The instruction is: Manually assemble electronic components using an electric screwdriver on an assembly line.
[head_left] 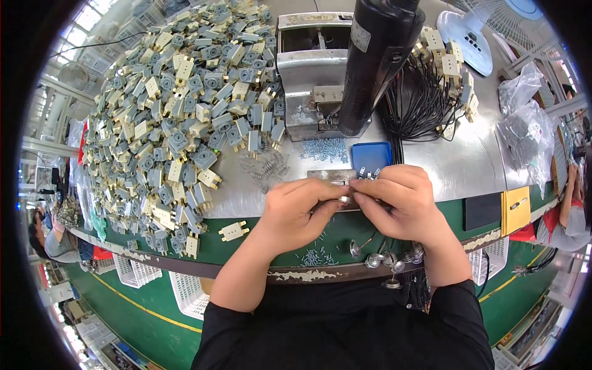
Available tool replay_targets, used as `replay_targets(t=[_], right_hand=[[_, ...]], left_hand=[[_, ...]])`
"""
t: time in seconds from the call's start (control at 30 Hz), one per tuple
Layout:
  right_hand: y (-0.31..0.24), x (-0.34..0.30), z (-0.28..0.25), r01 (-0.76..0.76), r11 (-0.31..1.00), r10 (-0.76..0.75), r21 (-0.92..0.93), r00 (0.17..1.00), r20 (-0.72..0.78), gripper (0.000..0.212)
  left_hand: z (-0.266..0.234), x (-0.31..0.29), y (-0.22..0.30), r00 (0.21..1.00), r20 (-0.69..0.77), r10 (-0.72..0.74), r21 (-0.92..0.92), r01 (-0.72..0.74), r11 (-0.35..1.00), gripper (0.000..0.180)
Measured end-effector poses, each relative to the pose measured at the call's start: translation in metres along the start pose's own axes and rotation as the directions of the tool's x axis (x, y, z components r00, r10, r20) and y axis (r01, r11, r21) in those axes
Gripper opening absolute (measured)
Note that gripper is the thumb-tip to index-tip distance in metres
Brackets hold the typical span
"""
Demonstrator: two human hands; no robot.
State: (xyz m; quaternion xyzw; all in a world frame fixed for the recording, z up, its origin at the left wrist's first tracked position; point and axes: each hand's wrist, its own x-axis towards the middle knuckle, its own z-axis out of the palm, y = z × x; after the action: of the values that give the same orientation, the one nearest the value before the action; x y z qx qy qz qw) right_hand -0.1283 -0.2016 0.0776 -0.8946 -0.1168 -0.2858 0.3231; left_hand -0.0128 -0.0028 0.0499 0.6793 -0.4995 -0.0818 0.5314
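My left hand (297, 211) and my right hand (398, 202) meet over a small metal block (327, 174) near the table's front edge. The left thumb and forefinger pinch a small shiny metal piece (343, 199). My right hand is also closed in a pinch, its fingertips almost touching the left ones. What it grips is hidden behind the fingers. Just beyond the hands sits a blue tray (372, 147) with a few small metal terminals at its near side. Small bluish screws (325, 150) lie left of the tray, and loose springs (264, 166) lie farther left.
A large pile of grey and cream plug-like housings (185, 105) covers the left side. A metal machine (311, 61) and a thick black cylinder (376, 68) stand ahead. Black cables (419, 98) lie right of it. Round metal parts (394, 262) hang at the front edge.
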Motion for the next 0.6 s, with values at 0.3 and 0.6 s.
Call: replay_targets(t=[0.3, 0.6], right_hand=[[-0.008, 0.005, -0.006, -0.279, 0.918, 0.217, 0.281, 0.948, 0.232, 0.04], [-0.008, 0.002, 0.0, -0.31, 0.894, 0.261, 0.322, 0.947, 0.186, 0.033]], left_hand=[[0.017, -0.004, -0.014, 0.95, -0.27, 0.16, 0.216, -0.102, 0.971, 0.024], [0.004, 0.003, -0.013, 0.971, -0.18, 0.16, 0.218, -0.119, 0.969, 0.023]])
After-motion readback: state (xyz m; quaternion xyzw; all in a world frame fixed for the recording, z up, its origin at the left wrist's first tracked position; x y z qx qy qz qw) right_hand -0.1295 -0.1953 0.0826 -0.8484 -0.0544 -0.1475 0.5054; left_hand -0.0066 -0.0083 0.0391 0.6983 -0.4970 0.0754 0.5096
